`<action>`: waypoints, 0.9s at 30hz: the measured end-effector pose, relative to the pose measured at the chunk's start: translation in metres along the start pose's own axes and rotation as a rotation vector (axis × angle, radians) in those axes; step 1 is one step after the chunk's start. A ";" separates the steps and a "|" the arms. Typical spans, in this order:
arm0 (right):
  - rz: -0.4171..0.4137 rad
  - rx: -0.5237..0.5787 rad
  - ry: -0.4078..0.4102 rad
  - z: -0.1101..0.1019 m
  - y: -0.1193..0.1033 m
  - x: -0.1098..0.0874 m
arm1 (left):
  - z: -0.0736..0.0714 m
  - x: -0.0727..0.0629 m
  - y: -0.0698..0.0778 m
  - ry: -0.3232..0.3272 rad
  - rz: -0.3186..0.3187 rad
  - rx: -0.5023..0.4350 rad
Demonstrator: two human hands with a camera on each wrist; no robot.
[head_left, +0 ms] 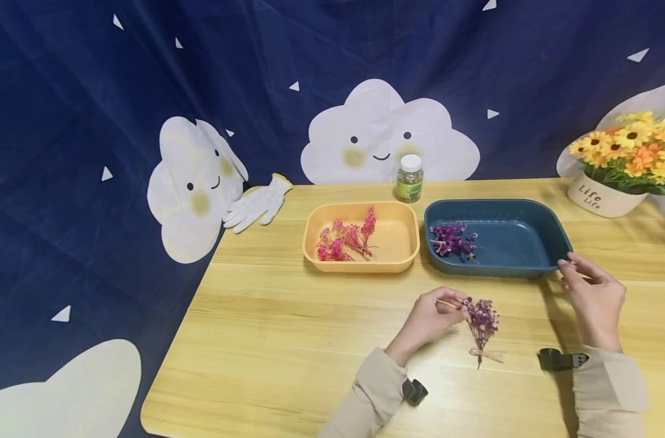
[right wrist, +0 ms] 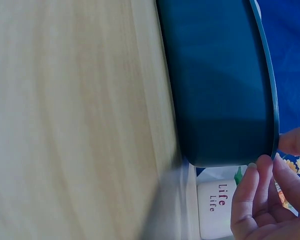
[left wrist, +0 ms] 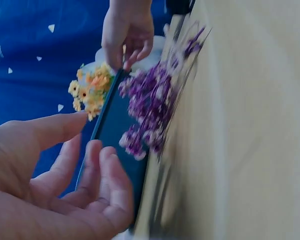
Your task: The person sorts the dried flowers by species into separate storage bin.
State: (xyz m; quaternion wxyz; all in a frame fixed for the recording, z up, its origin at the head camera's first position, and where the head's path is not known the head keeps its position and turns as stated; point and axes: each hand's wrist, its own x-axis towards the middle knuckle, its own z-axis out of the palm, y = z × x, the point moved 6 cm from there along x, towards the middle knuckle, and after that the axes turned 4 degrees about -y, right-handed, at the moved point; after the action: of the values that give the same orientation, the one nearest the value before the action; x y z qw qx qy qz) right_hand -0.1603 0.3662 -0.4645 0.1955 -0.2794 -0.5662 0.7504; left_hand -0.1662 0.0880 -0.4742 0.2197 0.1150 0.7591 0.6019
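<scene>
A twine-tied bunch of purple dried flowers [head_left: 482,319] lies on the table in front of the dark blue tray [head_left: 502,271]. My left hand [head_left: 433,316] is just left of its flower heads, fingertips beside the blooms in the head view. Seen from the left wrist, the left fingers [left wrist: 107,175] are loosely bent, with a gap between thumb and fingers. At the tray's near right corner, my right hand [head_left: 595,298] pinches the rim, the fingertips [right wrist: 264,162] against the outer wall. More purple flowers [head_left: 452,238] lie inside the tray's left end.
A yellow tray [head_left: 403,265] with pink dried flowers [head_left: 345,237] stands left of the blue one. Behind them is a white-capped jar [head_left: 409,179]. A white glove [head_left: 261,204] lies at the back left, and a pot [head_left: 606,194] of yellow and orange flowers stands at the back right.
</scene>
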 end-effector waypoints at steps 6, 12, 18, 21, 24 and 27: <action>-0.006 0.000 0.003 0.000 0.000 0.000 | 0.015 -0.013 -0.002 -0.092 -0.048 0.120; -0.003 0.009 -0.005 0.001 0.000 0.000 | 0.028 -0.018 -0.001 -0.135 -0.069 0.238; -0.003 0.007 -0.004 0.001 -0.001 0.000 | 0.034 -0.019 0.002 -0.123 -0.067 0.403; -0.002 0.001 -0.006 0.001 -0.001 0.000 | 0.035 -0.019 0.003 -0.101 -0.078 0.459; -0.001 0.003 -0.009 0.001 0.000 0.000 | 0.037 -0.019 0.004 -0.074 -0.078 0.515; -0.002 0.006 -0.010 0.001 0.000 0.000 | 0.039 -0.020 0.006 -0.043 -0.075 0.586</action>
State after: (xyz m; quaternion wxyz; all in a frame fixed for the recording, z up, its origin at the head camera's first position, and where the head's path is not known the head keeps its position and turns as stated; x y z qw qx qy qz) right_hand -0.1609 0.3661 -0.4644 0.1942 -0.2745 -0.5653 0.7533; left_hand -0.1312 0.1145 -0.4713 0.2154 0.1580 0.8994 0.3461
